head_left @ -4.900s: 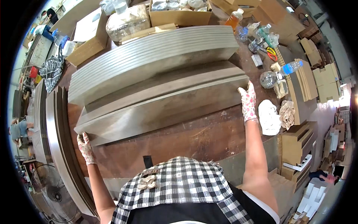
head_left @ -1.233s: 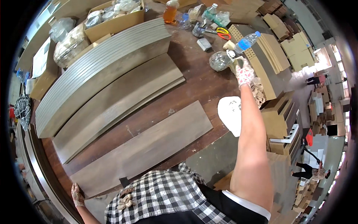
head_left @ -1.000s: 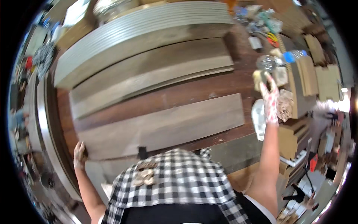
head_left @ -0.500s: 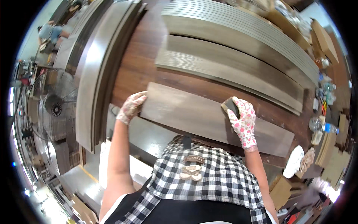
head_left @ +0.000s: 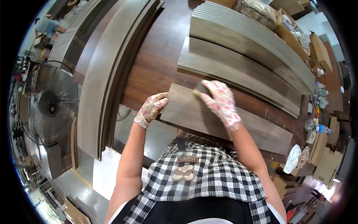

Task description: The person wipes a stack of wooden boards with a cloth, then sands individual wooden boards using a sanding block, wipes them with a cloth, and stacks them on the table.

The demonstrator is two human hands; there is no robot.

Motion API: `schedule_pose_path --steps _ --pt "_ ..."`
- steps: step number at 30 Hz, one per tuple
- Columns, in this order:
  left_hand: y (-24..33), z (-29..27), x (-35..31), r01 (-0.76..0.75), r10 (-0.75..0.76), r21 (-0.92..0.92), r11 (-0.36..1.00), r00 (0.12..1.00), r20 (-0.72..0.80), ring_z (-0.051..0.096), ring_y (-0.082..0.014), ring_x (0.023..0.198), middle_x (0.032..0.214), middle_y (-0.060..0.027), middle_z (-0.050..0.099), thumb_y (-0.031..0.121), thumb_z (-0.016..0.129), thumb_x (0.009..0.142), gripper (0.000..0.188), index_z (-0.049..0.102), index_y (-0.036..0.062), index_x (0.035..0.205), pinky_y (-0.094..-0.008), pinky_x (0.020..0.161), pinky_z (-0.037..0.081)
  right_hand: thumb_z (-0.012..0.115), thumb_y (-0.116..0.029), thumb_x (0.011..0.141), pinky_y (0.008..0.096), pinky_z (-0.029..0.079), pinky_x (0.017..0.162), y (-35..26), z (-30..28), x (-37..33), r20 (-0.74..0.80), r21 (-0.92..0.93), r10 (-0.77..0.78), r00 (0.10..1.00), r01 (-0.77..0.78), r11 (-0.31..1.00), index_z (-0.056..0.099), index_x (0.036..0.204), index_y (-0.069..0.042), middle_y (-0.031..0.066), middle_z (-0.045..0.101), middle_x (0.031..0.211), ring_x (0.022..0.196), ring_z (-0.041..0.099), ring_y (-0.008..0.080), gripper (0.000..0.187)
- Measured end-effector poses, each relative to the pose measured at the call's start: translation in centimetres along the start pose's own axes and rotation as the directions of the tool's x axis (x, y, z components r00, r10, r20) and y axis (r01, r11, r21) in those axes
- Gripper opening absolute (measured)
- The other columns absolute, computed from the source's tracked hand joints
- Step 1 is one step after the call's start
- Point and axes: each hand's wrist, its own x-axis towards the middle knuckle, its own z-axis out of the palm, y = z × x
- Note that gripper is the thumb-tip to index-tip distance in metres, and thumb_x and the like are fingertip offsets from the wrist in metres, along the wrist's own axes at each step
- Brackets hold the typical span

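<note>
A grey-brown wooden board (head_left: 257,130) lies flat along the near edge of the brown table, just in front of me. My left hand (head_left: 152,108), in a white glove with a floral print, grips the board's left end with the fingers closed on its edge. My right hand (head_left: 220,100), gloved in white with pink spots, holds a dark sanding block (head_left: 201,89) on the board's top face, towards its left part. The hand is slightly blurred, and its fingers wrap round the block.
Stacked boards (head_left: 238,63) lie beyond the one I hold, and more long boards (head_left: 106,74) are piled at the left. A floor fan (head_left: 50,106) stands farther left. Bottles (head_left: 323,129) and a white cloth (head_left: 292,158) sit at the right. A person (head_left: 46,26) is at the far left.
My right hand has slid leftward along the board with the sanding block. My left hand stays on the board's left end. The whole view has shifted a little.
</note>
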Motion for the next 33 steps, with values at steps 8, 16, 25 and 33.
schedule_pose_path --steps 8,16,25,33 --pt "1.1 1.0 -0.4 -0.055 0.104 0.29 0.955 0.983 -0.154 0.055 -0.0125 0.079 0.089 -0.007 0.061 0.026 0.052 0.082 0.04 0.057 -0.0054 0.106 -0.0245 0.072 0.043 0.059 -0.03 0.077 0.0391 0.041 0.085 0.5 -3.2 -3.3 0.057 -0.089 0.168 0.984 -0.162 0.983 0.056 0.107 -0.009 0.0118 0.056 0.104 0.097 0.051 0.0288 0.037" --pt "3.5 -1.8 -1.7 -0.004 0.103 0.385 0.923 0.966 -0.237 0.054 -0.013 0.091 0.099 -0.0073 0.06 0.021 0.056 0.084 0.035 0.055 -0.0058 0.107 -0.0244 0.081 0.041 0.059 -0.044 0.077 0.0394 0.043 0.084 10.9 -10.4 -14.5 -0.17 -0.257 0.419 0.892 -0.45 0.855 0.062 0.099 -0.008 0.0125 0.061 0.097 0.094 0.055 0.029 0.042" --pt "2.9 -8.9 -1.7 -0.034 0.105 0.199 0.979 0.928 -0.358 0.056 -0.0124 0.086 0.097 -0.0041 0.061 0.031 0.051 0.089 0.036 0.059 -0.0005 0.104 -0.0258 0.075 0.045 0.056 -0.036 0.078 0.0364 0.039 0.088 11.5 -13.4 -16.3 -0.05 -0.259 0.517 0.855 -0.511 0.82 0.055 0.11 -0.012 0.0093 0.057 0.105 0.1 0.051 0.0274 0.039" --pt "4.9 -8.7 -2.9 -0.094 0.146 0.126 0.988 0.843 -0.517 0.056 -0.013 0.083 0.095 -0.0043 0.06 0.034 0.051 0.088 0.038 0.06 0.0007 0.103 -0.026 0.075 0.045 0.067 -0.039 0.07 0.0365 0.042 0.086 23.2 -23.2 -28.0 -0.277 -0.339 0.743 0.609 -0.785 0.518 0.06 0.102 -0.009 0.0127 0.059 0.1 0.097 0.054 0.0293 0.044"
